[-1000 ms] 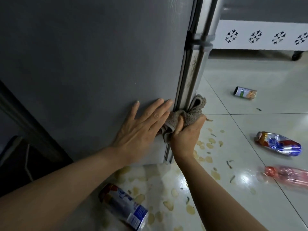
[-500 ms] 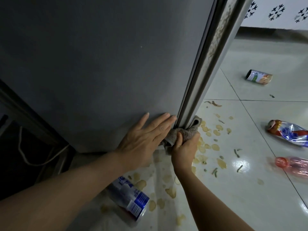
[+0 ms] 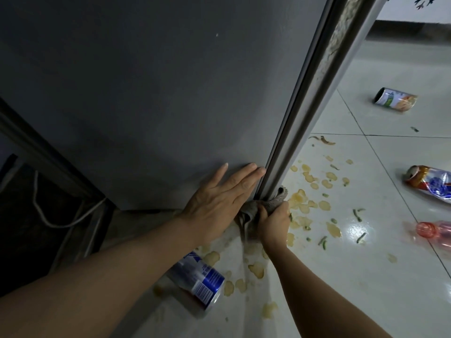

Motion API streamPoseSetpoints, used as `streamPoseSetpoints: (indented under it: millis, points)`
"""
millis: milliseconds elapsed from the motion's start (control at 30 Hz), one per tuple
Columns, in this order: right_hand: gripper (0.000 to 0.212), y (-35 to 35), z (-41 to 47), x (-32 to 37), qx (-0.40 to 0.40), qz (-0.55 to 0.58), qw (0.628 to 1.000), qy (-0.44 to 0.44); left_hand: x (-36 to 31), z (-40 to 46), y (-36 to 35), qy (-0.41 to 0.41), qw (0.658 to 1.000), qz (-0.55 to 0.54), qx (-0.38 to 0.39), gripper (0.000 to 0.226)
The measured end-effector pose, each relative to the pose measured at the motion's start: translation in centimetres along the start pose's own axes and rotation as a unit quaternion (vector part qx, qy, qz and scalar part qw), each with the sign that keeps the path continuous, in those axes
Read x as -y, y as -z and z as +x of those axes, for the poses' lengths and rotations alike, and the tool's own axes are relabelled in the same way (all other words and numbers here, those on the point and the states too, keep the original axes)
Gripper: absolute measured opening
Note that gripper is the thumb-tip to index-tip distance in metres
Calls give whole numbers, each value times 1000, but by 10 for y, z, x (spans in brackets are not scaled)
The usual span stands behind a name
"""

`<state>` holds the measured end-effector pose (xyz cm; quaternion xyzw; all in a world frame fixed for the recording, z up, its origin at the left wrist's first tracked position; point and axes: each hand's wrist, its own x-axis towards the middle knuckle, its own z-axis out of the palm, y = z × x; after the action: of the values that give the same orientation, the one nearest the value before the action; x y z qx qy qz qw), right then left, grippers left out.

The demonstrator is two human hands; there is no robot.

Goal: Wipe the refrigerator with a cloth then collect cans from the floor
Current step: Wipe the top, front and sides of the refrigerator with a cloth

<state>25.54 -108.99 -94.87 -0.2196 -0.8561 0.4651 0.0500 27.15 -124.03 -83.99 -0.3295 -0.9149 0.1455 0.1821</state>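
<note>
We press our left hand (image 3: 219, 203) flat against the grey side of the refrigerator (image 3: 146, 93), fingers straight and close together, their tips reaching the edge of the door trim. Our right hand (image 3: 271, 222) is curled around the cloth (image 3: 268, 201), a grey-brown rag bunched at the very bottom of the refrigerator's front corner, where the pale vertical door edge (image 3: 317, 93) meets the floor (image 3: 341, 276). The thumb pinches the cloth from the left and a fold of it sticks up just right of the trim.

A blue and silver can (image 3: 200, 279) lies on its side on the white tiles below our left forearm, partly covered by it. A second can (image 3: 395, 100) with a white, green and orange label lies on its side well apart, farther out on the floor. To the right, a crushed can or wrapper (image 3: 429, 182) in orange, blue and silver lies near the frame edge; we cannot tell which it is. Below it lies a pink plastic bottle (image 3: 434, 231), cut off by the edge.

Yellowish spill patches (image 3: 314, 181) and small green scraps (image 3: 357, 214) are scattered over the tiles around the refrigerator corner. A white cord (image 3: 56, 224) hangs in the dark gap left of the refrigerator.
</note>
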Motion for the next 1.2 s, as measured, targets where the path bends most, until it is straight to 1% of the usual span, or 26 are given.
streamPoseSetpoints:
  millis: [67, 133, 233, 333, 467, 600, 700, 833, 933, 1100, 1200]
  points:
    - [30, 4, 2, 5, 20, -31, 998, -42, 0, -1, 7, -3, 999, 6, 39, 67]
    - [35, 10, 6, 11, 56, -65, 992, -90, -1, -1, 12, 4, 997, 2, 73, 69]
    - [40, 26, 6, 14, 135, -130, 972, -139, -3, 0, 21, 17, 987, -57, 147, 71]
    - [42, 48, -8, 18, 136, -146, 968, -150, -3, -5, 40, 43, 978, -92, 180, 78]
    - [33, 93, -34, 52, 126, -151, 971, -139, -3, -16, 86, 58, 968, -113, 219, 83]
    - [27, 153, -58, 108, 152, -167, 968, -110, 0, -20, 157, 84, 955, -155, 240, 87]
    - [27, 200, -72, 154, 174, -185, 962, -95, 12, -15, 216, 100, 944, -183, 257, 90]
    - [31, 267, -88, 219, 182, -200, 958, -95, 35, 2, 304, 117, 927, -216, 282, 86]
    - [29, 322, -99, 269, 183, -208, 956, -94, 51, 20, 369, 127, 920, -230, 292, 86]
    - [30, 415, -109, 346, 169, -182, 964, -91, 71, 67, 472, 136, 909, -274, 282, 83]
    - [34, 465, -106, 384, 156, -157, 971, -89, 74, 101, 519, 144, 904, -297, 270, 82]
